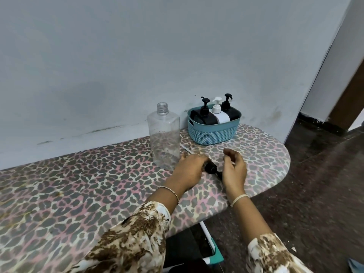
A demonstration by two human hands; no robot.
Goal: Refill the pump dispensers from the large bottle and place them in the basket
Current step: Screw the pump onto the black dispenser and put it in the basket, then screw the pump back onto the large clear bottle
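Note:
The large clear bottle (165, 134) stands uncapped and nearly empty on the leopard-print board (78, 184). Behind it to the right, a teal basket (212, 133) holds three upright pump dispensers: a black one (204, 113), a white one (219, 113) and another black one (229, 109). A black pump cap (211, 168) lies on the board between my hands. My left hand (190, 171) is closed over its collar end. My right hand (234, 170) is loosely curled at its nozzle end, and its palm hides the contact.
A thin white tube (186, 149) lies on the board beside the bottle's base. The board's rounded end (283, 160) is on the right, with dark floor beyond. The wall runs close behind the bottle and basket.

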